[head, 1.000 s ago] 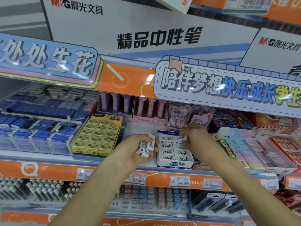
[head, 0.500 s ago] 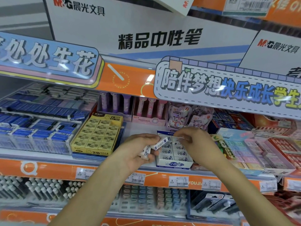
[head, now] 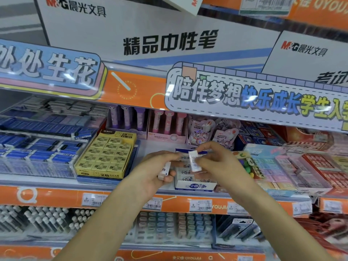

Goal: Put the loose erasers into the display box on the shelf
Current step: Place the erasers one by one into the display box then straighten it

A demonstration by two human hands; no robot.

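A white and blue display box (head: 194, 185) of erasers sits on the middle shelf, partly hidden by both hands. My left hand (head: 152, 172) is closed around a small stack of loose white erasers (head: 165, 170), just left of the box. My right hand (head: 218, 162) pinches one white eraser (head: 194, 162) by its end, holding it upright over the box's back rows. The two hands nearly touch above the box.
A yellow 2B eraser box (head: 105, 155) stands left of the display box, with blue eraser packs (head: 37, 147) further left. Pastel and red eraser trays (head: 293, 166) lie to the right. Pink pen boxes (head: 165, 127) stand behind. An overhanging sign (head: 244, 98) hangs above.
My right hand left the box's back row, came to my left hand, and now holds one eraser taken from the stack. My left hand stayed in place.
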